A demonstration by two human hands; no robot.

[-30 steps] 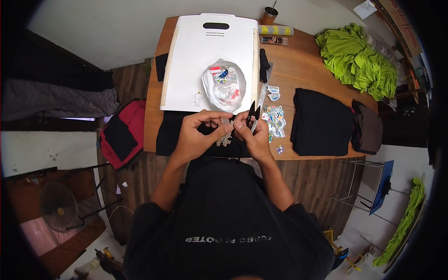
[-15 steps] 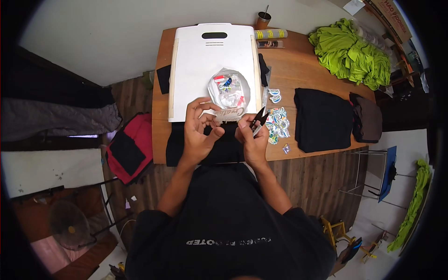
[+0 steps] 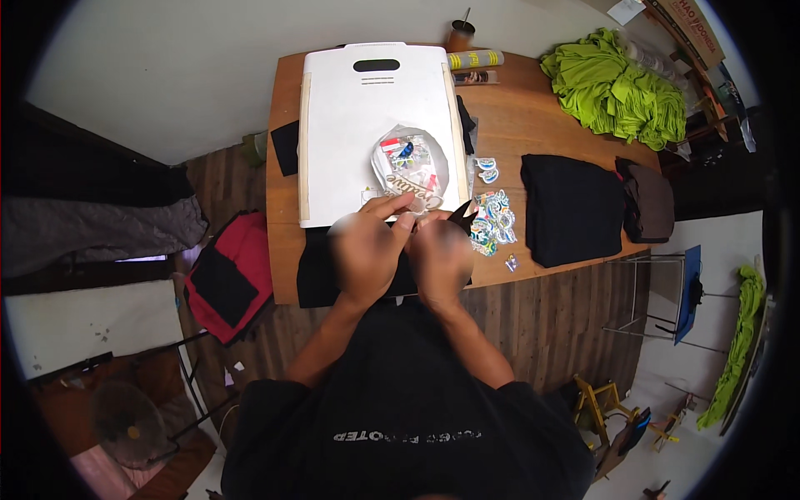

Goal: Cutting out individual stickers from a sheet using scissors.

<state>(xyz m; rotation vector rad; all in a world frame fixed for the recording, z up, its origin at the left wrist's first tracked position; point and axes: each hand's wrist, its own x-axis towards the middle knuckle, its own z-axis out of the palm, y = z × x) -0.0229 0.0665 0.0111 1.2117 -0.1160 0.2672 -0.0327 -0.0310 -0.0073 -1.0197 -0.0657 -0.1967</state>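
Note:
In front of the white board, my left hand has its thumb and fingers pinched on a clear film piece with gold-brown lettering. My right hand meets it at the film's near edge, fingers closed. Small dark snips are also held in the right hand, their blades pointing away to the right. Just beyond the film, a round white container holds printed scraps on the white board. Blurred patches hide part of both hands. Black cloth lies under them at the table's near edge.
Several cut-out stickers lie right of my hands on the wooden table. Farther right are folded black cloth, brown cloth and a lime-green cloth heap. A brown cup and rolls stand at the back.
My hands have come together, and the left fingers have closed from a more spread pose. The lettered film has turned and now overlaps the container's near side.

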